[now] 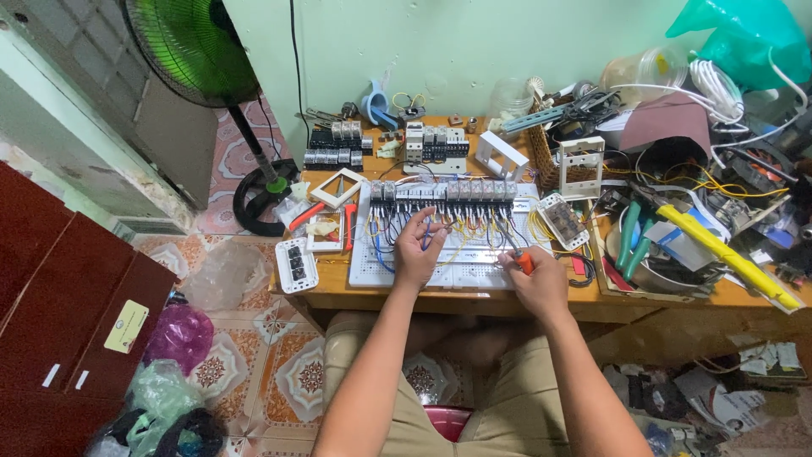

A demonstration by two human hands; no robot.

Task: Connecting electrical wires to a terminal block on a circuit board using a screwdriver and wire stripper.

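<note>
**Both hands at a wired breaker board**

The left hand (pixel 419 248) rests on the white perforated panel (pixel 372 267) at the desk's near edge, its fingers curled around blue and yellow wires (pixel 461 227) just below the row of grey breakers (pixel 448 191). The right hand (pixel 534 279), just right of it, is closed around an orange-handled tool (pixel 523 261) whose tip points at the wiring. Red-handled pliers (pixel 348 225) lie left of the panel, near a white switch plate (pixel 297 265). A yellow bar (pixel 727 256) lies amid clutter at right. A green fan (pixel 190 46) stands far left.
</note>
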